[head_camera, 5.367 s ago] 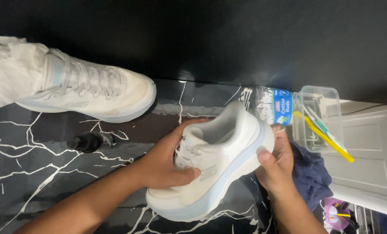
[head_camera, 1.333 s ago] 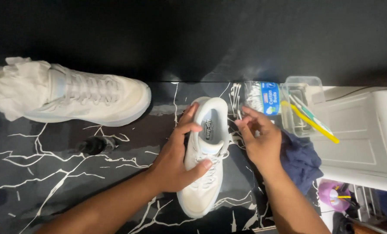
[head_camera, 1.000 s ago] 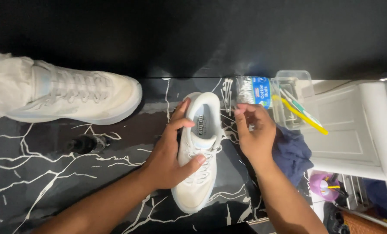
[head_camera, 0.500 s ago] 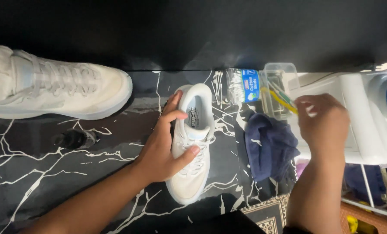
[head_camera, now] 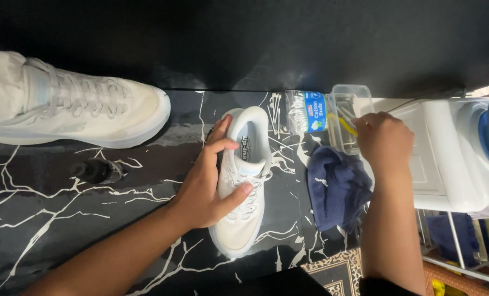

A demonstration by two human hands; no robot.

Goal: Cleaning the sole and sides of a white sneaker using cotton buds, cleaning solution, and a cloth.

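1. Your left hand (head_camera: pixel 209 189) rests on the white shoe (head_camera: pixel 243 181) standing upright on the black, white-veined table (head_camera: pixel 63 219). Its toe points toward you and its heel toward the dark wall.
2. The left grip is half closed around the shoe. The thumb lies across the laces, the fingers wrap the left side by the collar, and the shoe is pinned to the table rather than lifted.
3. Your right hand (head_camera: pixel 384 142) is off the shoe, at the clear box (head_camera: pixel 350 118) on the table's right edge.
4. The right grip looks curled, with the fingertips at a yellow stick (head_camera: pixel 343 123) in the box. You cannot tell whether the fingers actually pinch it, because the hand hides the contact.
5. A pack of swabs (head_camera: pixel 305 112) lies just left of the box, touching it or nearly so.
6. A dark blue cloth (head_camera: pixel 337 186) lies crumpled between the shoe and your right forearm, just beside the shoe but apart from it.
7. The second shoe (head_camera: pixel 74 112) lies at the far left, well apart, stuffed with pale paper at the opening.
8. A small dark bottle (head_camera: pixel 99 171) lies on its side between the two shoes, nearer the second one.
9. A white appliance (head_camera: pixel 453 159) stands to the right of the table, past your right hand.
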